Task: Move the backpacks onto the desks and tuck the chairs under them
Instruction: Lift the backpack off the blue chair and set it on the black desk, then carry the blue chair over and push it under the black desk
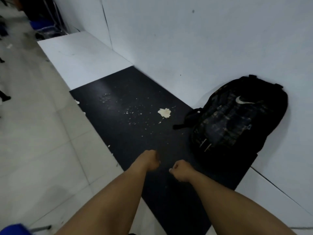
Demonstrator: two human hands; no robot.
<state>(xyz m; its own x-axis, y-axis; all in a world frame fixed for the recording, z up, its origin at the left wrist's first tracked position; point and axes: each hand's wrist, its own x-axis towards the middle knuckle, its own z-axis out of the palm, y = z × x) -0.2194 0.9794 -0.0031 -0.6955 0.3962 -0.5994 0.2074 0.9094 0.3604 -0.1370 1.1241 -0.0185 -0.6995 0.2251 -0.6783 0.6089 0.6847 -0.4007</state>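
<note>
Since the backpack point(237, 116) already sits on the dark counter point(128, 92), leaning on the wall, this bag looks done — both hands, left point(149, 160) and right point(180, 170), hover nearby, fingers curled into empty fists. Next up, probably — tucking a chair.

Black backpack point(237, 119) with a white swoosh at right of frame, lying on a dark bench point(135, 116) and leaning against the white wall point(186, 39). Pale flecks and one cream blotch point(164, 113) at frame centre. Left hand point(150, 160) and right hand point(180, 170) at lower centre, both curled into fists, holding nothing, near each other but apart. White bench point(81, 60) at upper left; blue chairs point(44, 29) beyond.
</note>
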